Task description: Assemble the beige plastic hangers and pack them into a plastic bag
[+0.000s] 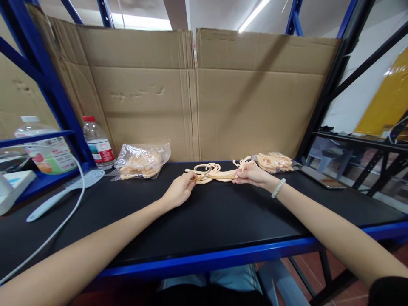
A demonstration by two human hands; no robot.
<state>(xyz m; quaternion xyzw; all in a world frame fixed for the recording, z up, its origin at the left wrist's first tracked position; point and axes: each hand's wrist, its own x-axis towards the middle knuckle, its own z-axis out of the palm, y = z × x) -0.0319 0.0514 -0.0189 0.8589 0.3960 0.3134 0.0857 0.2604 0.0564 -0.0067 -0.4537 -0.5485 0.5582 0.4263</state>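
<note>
Pale beige cords (219, 174), curled at their ends, lie in a loose bundle on the black tabletop (204, 221). My left hand (180, 189) pinches the bundle's left end between thumb and fingers. At the bundle's right end, my right hand (250, 175) has its fingers closed on the cords, and curled ends stick up beside its fingertips. A pale coiled band circles my right wrist. The stretch of cords between my two hands rests on or just over the table; which one cannot be made out.
Clear bags of similar cords lie at the left (142, 163) and right (276, 162). Left are a red-capped bottle (100, 146), a hairbrush (70, 189) and a white cable (75, 204). A phone (323, 177) lies right. Cardboard (255, 97) stands behind.
</note>
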